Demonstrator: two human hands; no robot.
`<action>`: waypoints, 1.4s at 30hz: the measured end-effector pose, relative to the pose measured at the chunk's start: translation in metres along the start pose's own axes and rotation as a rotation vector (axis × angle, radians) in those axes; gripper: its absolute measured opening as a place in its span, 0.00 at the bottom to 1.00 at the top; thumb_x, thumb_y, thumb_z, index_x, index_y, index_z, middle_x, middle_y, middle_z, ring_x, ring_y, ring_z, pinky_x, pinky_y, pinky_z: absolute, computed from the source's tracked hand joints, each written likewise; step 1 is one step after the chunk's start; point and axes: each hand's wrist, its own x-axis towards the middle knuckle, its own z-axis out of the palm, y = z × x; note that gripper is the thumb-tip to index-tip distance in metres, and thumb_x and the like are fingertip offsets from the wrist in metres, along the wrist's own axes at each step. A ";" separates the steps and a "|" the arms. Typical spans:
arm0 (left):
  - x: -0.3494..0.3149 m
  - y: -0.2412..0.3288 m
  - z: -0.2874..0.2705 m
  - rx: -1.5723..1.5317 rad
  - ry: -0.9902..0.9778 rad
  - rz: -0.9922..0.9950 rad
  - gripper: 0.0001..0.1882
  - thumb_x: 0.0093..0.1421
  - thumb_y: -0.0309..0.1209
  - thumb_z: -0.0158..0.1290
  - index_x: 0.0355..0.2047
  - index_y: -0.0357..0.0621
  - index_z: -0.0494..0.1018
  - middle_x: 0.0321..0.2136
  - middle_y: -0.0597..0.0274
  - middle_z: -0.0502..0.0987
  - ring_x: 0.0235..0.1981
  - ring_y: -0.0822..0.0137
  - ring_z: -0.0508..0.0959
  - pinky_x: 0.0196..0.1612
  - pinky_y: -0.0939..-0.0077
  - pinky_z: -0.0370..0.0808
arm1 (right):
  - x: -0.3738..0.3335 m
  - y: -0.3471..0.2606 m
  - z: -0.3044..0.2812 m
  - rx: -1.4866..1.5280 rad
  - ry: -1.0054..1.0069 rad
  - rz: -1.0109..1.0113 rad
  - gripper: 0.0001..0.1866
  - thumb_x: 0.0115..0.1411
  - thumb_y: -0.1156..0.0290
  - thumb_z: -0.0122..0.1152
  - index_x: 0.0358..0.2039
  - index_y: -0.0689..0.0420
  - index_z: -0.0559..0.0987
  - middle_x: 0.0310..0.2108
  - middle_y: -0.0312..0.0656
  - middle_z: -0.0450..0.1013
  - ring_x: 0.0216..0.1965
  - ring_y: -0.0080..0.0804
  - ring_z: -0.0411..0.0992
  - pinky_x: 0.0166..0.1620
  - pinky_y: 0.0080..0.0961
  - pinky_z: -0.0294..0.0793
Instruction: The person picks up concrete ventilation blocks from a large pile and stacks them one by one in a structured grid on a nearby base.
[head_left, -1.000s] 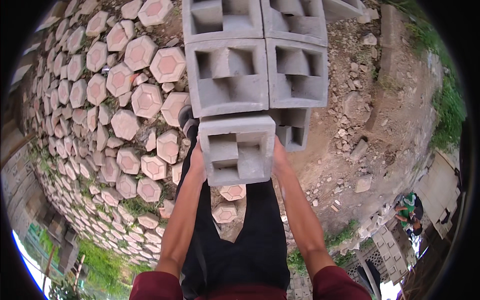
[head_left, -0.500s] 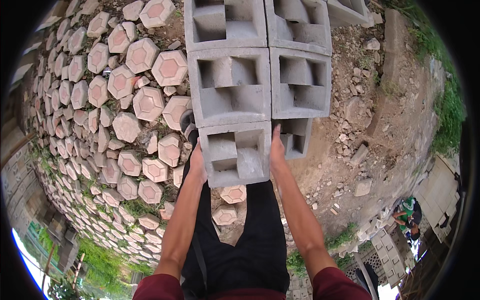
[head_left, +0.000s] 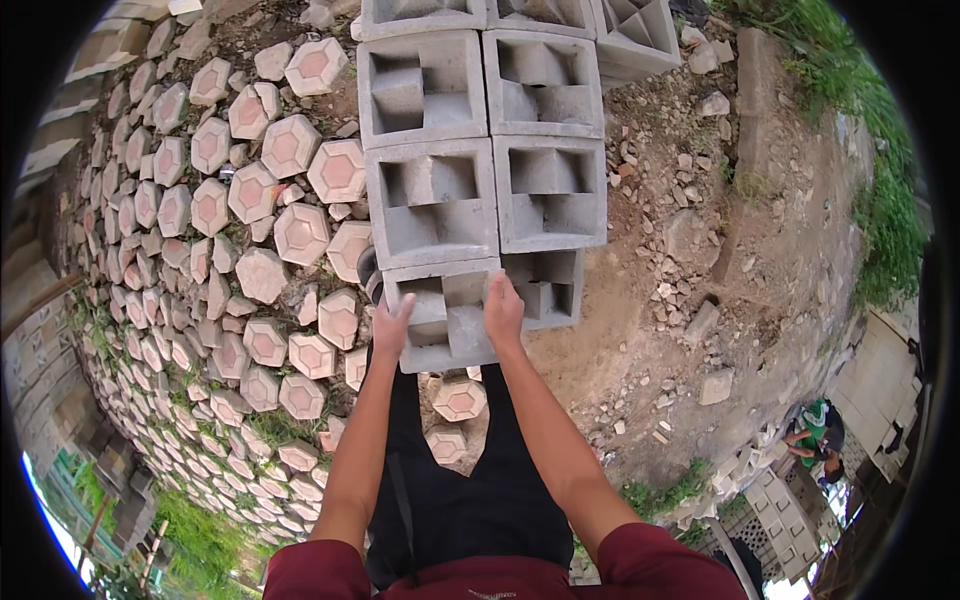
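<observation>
A grey concrete block [head_left: 453, 358] with stepped hollows lies nearest me, its far edge against another block [head_left: 440, 247] in a row of several. My left hand [head_left: 391, 332] is closed at its left side, thumb over the rim and the other fingers mostly hidden along the outer wall. At the right side my right hand [head_left: 504, 312] grips the rim, thumb uppermost; its fingertips are partly hidden. Just right of that hand sits a lower block [head_left: 567, 318], partly covered by the upper ones.
Hexagonal pavers [head_left: 301, 234] with pinkish centres spread over the ground on the left. Rubble [head_left: 665, 292] and bare dirt lie to the right, beside a long concrete strip [head_left: 752, 130]. A person in green [head_left: 822, 428] is low down at the far right, near more blocks [head_left: 780, 515].
The view has shifted, so the block rows appear lower and further left. My hands have moved from the block's outer sides up onto its rims, and the right hand has turned inward.
</observation>
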 end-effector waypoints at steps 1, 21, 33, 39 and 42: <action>0.001 0.009 0.005 0.021 -0.006 -0.024 0.31 0.54 0.46 0.54 0.49 0.32 0.67 0.43 0.51 0.74 0.45 0.63 0.73 0.48 0.70 0.68 | 0.002 -0.003 -0.002 -0.044 0.011 -0.019 0.33 0.62 0.46 0.35 0.46 0.65 0.72 0.36 0.64 0.71 0.42 0.61 0.68 0.46 0.43 0.66; -0.150 0.190 -0.048 -0.018 -0.151 0.190 0.26 0.61 0.38 0.48 0.54 0.32 0.61 0.45 0.50 0.72 0.47 0.65 0.72 0.50 0.74 0.67 | -0.104 -0.058 -0.171 -0.121 -0.492 -0.138 0.20 0.57 0.54 0.56 0.35 0.61 0.75 0.30 0.45 0.75 0.31 0.33 0.73 0.34 0.28 0.71; -0.239 0.235 -0.109 0.285 -0.601 0.460 0.23 0.60 0.43 0.48 0.45 0.33 0.70 0.38 0.48 0.76 0.41 0.60 0.76 0.45 0.71 0.71 | -0.275 -0.131 -0.222 0.500 -0.109 -0.049 0.16 0.60 0.58 0.54 0.37 0.60 0.75 0.30 0.36 0.73 0.30 0.20 0.71 0.32 0.18 0.71; -0.273 0.250 -0.121 0.577 -0.916 0.557 0.20 0.60 0.42 0.47 0.40 0.35 0.72 0.29 0.56 0.76 0.34 0.66 0.75 0.39 0.72 0.71 | -0.425 -0.095 -0.197 0.598 0.051 0.007 0.17 0.59 0.58 0.55 0.42 0.57 0.74 0.33 0.37 0.74 0.32 0.21 0.72 0.34 0.19 0.71; -0.297 0.260 -0.091 0.680 -1.055 0.647 0.20 0.60 0.42 0.47 0.40 0.34 0.72 0.31 0.52 0.77 0.35 0.63 0.76 0.40 0.70 0.71 | -0.487 -0.084 -0.210 0.928 0.240 0.034 0.16 0.60 0.59 0.53 0.42 0.57 0.73 0.34 0.35 0.73 0.32 0.22 0.71 0.35 0.20 0.71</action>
